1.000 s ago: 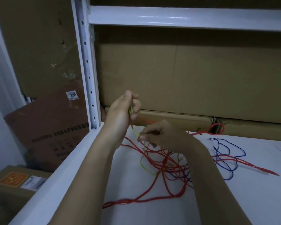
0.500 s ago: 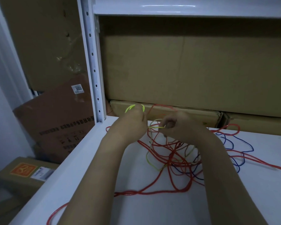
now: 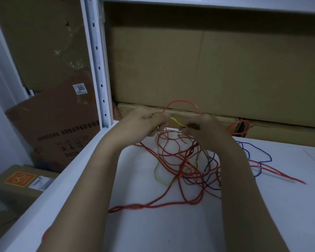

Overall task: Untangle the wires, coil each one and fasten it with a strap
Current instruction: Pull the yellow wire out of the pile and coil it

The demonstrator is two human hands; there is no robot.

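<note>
A tangle of red wire (image 3: 173, 157), blue wire (image 3: 262, 157) and yellow wire (image 3: 177, 122) lies on the white shelf (image 3: 153, 224). My left hand (image 3: 144, 122) pinches the yellow wire above the tangle. My right hand (image 3: 204, 130) pinches the same yellow wire a short way to the right, so a short stretch runs between the hands. A red loop arches above both hands. More yellow wire hangs down into the tangle. No strap is visible.
A white perforated shelf post (image 3: 98, 70) stands at the left. Large cardboard boxes (image 3: 207, 70) fill the back of the shelf. A brown box with a 3055 label (image 3: 53, 124) leans outside at the left, above another box (image 3: 16, 182) on the floor.
My left hand has come down from its raised position to the level of my right hand. Both hands now hold the yellow wire closer together, and a red loop has risen above them.
</note>
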